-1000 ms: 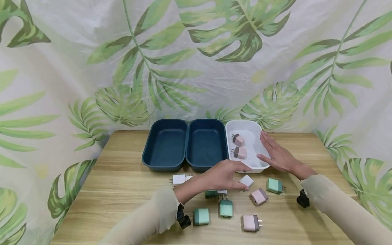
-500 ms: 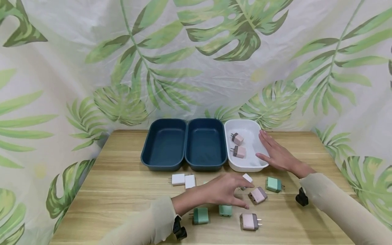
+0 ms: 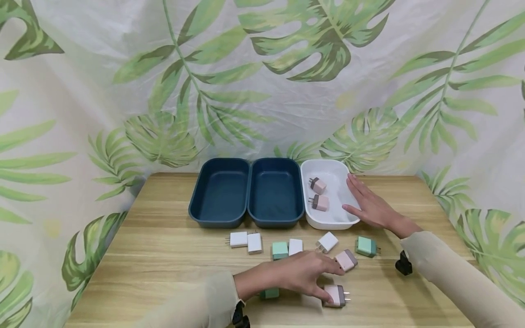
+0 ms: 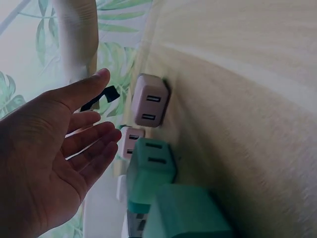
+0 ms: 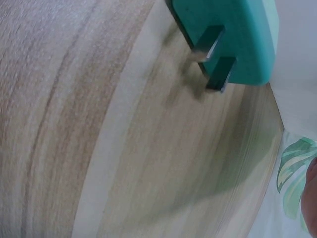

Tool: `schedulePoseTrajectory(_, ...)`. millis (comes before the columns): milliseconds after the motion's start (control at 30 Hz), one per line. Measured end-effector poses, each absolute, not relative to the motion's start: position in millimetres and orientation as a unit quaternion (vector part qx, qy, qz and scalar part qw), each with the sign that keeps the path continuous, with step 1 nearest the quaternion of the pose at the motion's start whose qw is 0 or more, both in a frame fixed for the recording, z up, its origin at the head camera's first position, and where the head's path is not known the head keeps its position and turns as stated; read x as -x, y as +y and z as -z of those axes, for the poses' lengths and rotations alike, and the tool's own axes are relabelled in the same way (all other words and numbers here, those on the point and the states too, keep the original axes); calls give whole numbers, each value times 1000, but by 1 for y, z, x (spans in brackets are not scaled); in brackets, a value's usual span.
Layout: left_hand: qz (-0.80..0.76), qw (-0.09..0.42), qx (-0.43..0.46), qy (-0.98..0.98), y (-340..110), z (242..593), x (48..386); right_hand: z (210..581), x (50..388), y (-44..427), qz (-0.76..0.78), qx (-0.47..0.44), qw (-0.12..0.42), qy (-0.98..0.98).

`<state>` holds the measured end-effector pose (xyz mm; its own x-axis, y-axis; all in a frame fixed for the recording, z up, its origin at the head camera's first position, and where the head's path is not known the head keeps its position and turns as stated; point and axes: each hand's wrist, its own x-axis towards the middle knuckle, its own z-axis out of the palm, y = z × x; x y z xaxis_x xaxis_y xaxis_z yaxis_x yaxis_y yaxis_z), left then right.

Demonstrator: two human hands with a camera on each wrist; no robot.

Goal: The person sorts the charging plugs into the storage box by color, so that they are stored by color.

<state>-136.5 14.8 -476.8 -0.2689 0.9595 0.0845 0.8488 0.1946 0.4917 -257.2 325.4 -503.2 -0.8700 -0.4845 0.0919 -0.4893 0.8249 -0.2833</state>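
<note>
Pink charger (image 3: 335, 296) lies on the wooden table (image 3: 156, 278) at the tip of my left thumb, its two prongs pointing to my right, away from the hand. My left hand (image 3: 301, 273) reaches over from the left, thumb and fingers apart, the charger just to the right of the thumb; seen from my left wrist, a gap shows between the thumb tip and the charger, and its two slots face me. Another pink charger (image 3: 346, 260) lies a little farther from me, just beside my left fingertips; I cannot tell whether they touch it. Under and behind that forearm and hand, a green charger (image 3: 270, 294) is partly hidden, and a second green charger (image 3: 280, 249) sits next to a white charger (image 3: 295, 246). My right hand (image 3: 372, 207) lies well apart from the left, its fingers straight and resting on the right rim of the white tray (image 3: 328, 225), where two more pink chargers (image 3: 321, 202) lie. Just in front of that hand is a green charger with prongs to the right (image 3: 365, 246). Two blue trays (image 3: 219, 223) stand beside the white one, to its left.
</note>
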Motion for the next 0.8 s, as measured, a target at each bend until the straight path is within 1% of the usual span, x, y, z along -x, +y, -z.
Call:
schedulePoseTrajectory(467,-203,98,-572,789,18,496,124,503,257,326,-151,-254,2,-956)
schedulePoseTrajectory(800,-199,120,-578,782,20,501,125,505,257,326,-153,-259,13,-954)
